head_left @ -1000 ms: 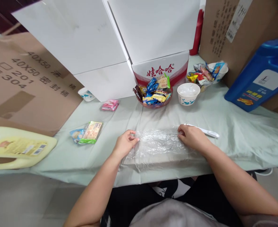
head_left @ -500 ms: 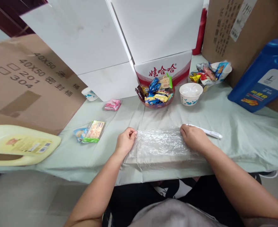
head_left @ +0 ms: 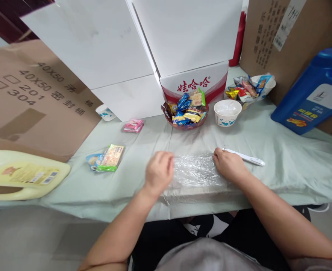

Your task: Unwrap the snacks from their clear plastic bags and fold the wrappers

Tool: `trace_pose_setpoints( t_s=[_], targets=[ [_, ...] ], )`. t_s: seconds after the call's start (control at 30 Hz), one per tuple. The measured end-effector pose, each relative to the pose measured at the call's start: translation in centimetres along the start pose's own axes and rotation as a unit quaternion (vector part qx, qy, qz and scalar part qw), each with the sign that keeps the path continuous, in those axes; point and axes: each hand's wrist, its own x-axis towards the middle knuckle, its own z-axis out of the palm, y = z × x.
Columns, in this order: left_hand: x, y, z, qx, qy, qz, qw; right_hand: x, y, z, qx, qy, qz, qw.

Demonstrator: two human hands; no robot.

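Note:
A crinkled sheet of clear plastic wrap (head_left: 196, 172) lies on the pale green tablecloth (head_left: 281, 150) near the front edge. My left hand (head_left: 159, 172) grips the sheet's left end, fingers curled over it. My right hand (head_left: 229, 165) presses down on the sheet's right end. A white plastic utensil (head_left: 247, 157) lies just beyond my right hand, touching the cloth.
Behind stand a dark bowl of wrapped snacks (head_left: 187, 109), a white paper bowl (head_left: 227, 112), another bowl with wrappers (head_left: 253, 88), white cartons (head_left: 143, 49) and a blue jug (head_left: 312, 94). Left: snack packets (head_left: 107, 158), a pink packet (head_left: 133, 125), a yellow jug (head_left: 21, 174), cardboard (head_left: 27, 98).
My left hand has moved right with the wrap's left end, so the sheet looks narrower. My right hand has stayed at the right end.

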Motion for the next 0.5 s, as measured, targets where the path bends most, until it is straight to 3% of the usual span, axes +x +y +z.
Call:
trace_pose_setpoints(
  t_s=[0.07,0.13,0.27,0.4,0.47,0.5],
  targets=[
    [-0.8,2.4,1.2,-0.07,-0.078,0.116,0.988,-0.1,-0.1,0.2,0.0,0.007,-0.001,1.0],
    [-1.5,3.8,2.7,-0.086,-0.146,0.162,0.972,-0.1,-0.2,0.3,0.004,0.014,-0.003,1.0],
    [-2.3,3.9,4.3,-0.06,-0.249,0.165,0.953,0.3,0.7,0.0,0.015,0.013,0.033,0.999],
    [-2.3,3.3,4.1,-0.053,-0.288,0.146,0.945,0.5,2.6,-1.1,0.029,0.039,0.127,0.991],
    [-2.1,3.4,3.9,-0.056,-0.298,0.14,0.942,0.1,2.8,-1.6,0.048,0.096,0.119,0.987],
    [-2.1,3.6,3.9,-0.057,-0.304,0.137,0.941,-0.2,2.6,-1.8,0.063,0.12,0.081,0.987]
  ],
)
